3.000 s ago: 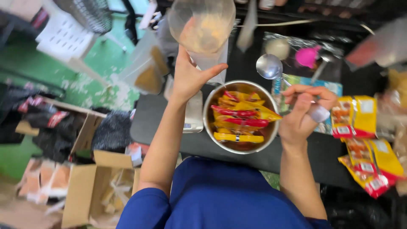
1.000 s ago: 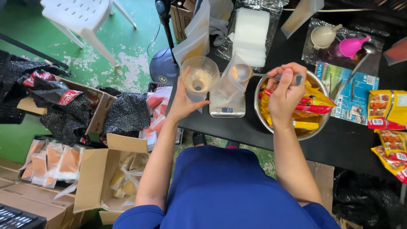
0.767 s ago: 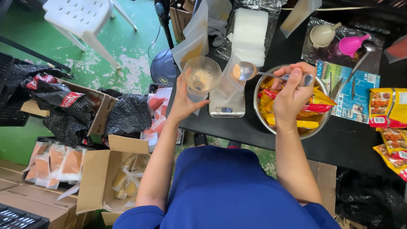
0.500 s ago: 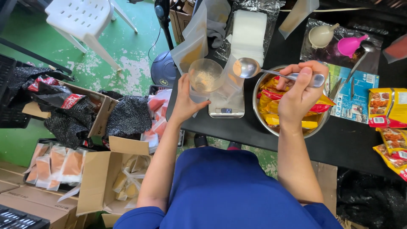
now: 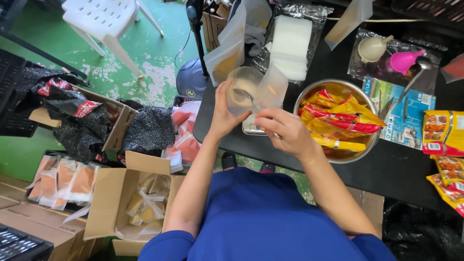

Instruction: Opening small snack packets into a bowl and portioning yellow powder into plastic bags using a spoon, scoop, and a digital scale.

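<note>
Left hand (image 5: pixel 223 115): grip wrapped round a clear plastic cup (image 5: pixel 243 90) held over the table's (image 5: pixel 396 169) near-left edge.
Right hand (image 5: pixel 285 131): fingers pinched on a spoon handle — its bowl is inside the cup.
Packets: red and yellow sachets (image 5: pixel 338 121) in a steel bowl (image 5: pixel 357 153) just right of the hands; more at the table's right edge.
Floor: green, worn — open cardboard boxes (image 5: pixel 130 203) below left.
</note>
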